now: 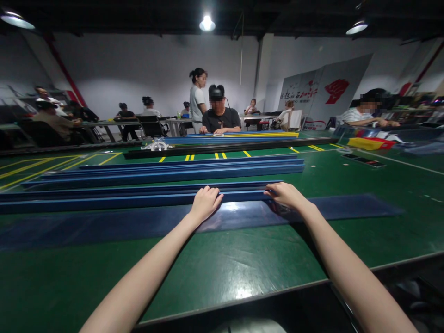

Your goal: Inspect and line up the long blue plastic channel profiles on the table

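Observation:
A long blue plastic channel strip lies crosswise on the green table, running out of view at the left. My left hand is closed over its front edge, fingers curled on top. My right hand grips the same strip at its right end, thumb and fingers bent round it. Some fingertips of both hands are hidden behind the strip. Just in front, under my wrists, a flat see-through bluish plastic strip lies flat on the table and reflects the lamp.
More blue strips lie parallel behind. Farther back are a black strip, yellow strips and a roll of clear tape. Phones rest at right. A person sits opposite. The table edge is close to me.

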A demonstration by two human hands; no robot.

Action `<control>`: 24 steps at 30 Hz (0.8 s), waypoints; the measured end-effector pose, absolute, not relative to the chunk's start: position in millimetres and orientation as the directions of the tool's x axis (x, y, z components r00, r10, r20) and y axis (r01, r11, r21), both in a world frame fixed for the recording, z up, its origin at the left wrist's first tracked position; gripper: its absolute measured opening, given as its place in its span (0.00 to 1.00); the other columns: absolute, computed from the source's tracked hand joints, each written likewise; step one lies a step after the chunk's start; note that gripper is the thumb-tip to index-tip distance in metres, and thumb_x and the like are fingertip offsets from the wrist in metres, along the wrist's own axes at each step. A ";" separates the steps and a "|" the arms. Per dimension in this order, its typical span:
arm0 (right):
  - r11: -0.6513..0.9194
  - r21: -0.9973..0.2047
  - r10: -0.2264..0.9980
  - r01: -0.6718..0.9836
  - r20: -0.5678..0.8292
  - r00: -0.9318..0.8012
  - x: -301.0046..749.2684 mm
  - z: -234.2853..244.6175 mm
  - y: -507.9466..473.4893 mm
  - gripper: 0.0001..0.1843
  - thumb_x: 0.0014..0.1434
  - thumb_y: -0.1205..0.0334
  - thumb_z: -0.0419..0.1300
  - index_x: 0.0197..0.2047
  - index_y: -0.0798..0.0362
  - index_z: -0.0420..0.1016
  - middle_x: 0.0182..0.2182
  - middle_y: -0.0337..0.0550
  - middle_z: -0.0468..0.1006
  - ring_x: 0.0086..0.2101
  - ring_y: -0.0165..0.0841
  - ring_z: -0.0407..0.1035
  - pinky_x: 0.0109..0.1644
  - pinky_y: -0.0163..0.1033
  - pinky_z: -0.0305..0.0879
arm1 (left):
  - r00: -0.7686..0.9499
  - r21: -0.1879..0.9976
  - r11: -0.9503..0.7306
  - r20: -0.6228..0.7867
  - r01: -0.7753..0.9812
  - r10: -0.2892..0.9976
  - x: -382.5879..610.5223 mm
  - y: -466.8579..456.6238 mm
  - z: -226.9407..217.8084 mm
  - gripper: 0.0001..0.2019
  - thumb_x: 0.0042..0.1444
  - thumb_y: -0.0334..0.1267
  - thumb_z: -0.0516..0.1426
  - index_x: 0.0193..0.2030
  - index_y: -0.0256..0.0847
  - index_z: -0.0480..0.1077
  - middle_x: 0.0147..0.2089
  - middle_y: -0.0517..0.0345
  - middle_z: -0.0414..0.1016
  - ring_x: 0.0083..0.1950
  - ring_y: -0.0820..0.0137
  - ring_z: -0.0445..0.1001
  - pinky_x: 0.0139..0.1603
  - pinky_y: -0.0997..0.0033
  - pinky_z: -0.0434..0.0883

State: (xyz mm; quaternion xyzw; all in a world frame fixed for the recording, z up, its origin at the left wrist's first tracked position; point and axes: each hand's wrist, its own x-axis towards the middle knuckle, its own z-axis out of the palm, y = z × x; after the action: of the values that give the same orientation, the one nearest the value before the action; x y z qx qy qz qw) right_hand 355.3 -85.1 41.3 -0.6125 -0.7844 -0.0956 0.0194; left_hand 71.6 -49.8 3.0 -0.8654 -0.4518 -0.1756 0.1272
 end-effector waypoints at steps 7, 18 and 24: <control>0.279 0.017 0.902 0.960 0.339 -0.268 357.6 50.3 -93.7 0.14 0.60 0.52 0.50 0.35 0.52 0.72 0.34 0.44 0.76 0.34 0.32 0.68 0.34 0.32 0.55 | 0.535 -0.076 -0.558 0.418 0.826 0.735 71.9 -49.2 2.6 0.18 0.64 0.43 0.40 0.39 0.39 0.67 0.39 0.50 0.73 0.43 0.63 0.65 0.41 0.65 0.59; 0.276 -0.025 0.961 0.961 -0.006 -0.276 343.8 51.2 -95.9 0.16 0.48 0.46 0.61 0.35 0.46 0.77 0.26 0.40 0.78 0.29 0.33 0.71 0.26 0.32 0.53 | 0.540 -0.113 -0.550 0.429 0.827 0.724 70.9 -47.5 0.2 0.18 0.64 0.43 0.40 0.39 0.39 0.67 0.39 0.51 0.73 0.43 0.64 0.65 0.41 0.66 0.59; 0.271 -0.029 0.961 0.962 -0.041 -0.272 337.4 43.8 -91.9 0.15 0.46 0.48 0.63 0.35 0.48 0.74 0.26 0.40 0.78 0.28 0.34 0.71 0.25 0.33 0.53 | 0.541 -0.116 -0.549 0.423 0.828 0.727 71.1 -47.9 1.0 0.17 0.64 0.43 0.40 0.39 0.39 0.67 0.39 0.51 0.73 0.43 0.64 0.65 0.40 0.66 0.58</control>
State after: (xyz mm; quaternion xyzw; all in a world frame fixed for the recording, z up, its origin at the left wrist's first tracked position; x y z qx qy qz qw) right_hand 337.4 -91.9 43.8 -0.6032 -0.7972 0.0241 -0.0074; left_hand 71.1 -47.9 1.0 -0.8644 -0.4496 -0.1650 0.1530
